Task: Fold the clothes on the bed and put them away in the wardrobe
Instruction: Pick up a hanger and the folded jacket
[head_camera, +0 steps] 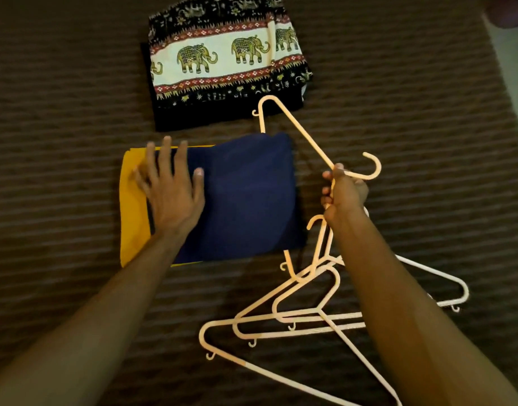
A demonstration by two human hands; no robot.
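— Is any brand, label or writing to be read?

— None is made out; only a printed band of elephants is seen on the folded patterned garment, which is laid at the far side of the brown striped bedspread.

— What is found at the left?

— A folded yellow cloth is laid flat, and a folded navy garment is stacked on it, its long axis run roughly left to right. The left hand is pressed flat on the stack's left part, fingers straight and spread apart, tips pointed away from the person.

— And at the right?

— A pale plastic hanger is gripped at its neck by the right hand, fingers curled round it. Its hook is pointed rightward, and one end is hidden behind the navy garment's far right corner. A pile of similar hangers is spread on the bedspread below that hand.
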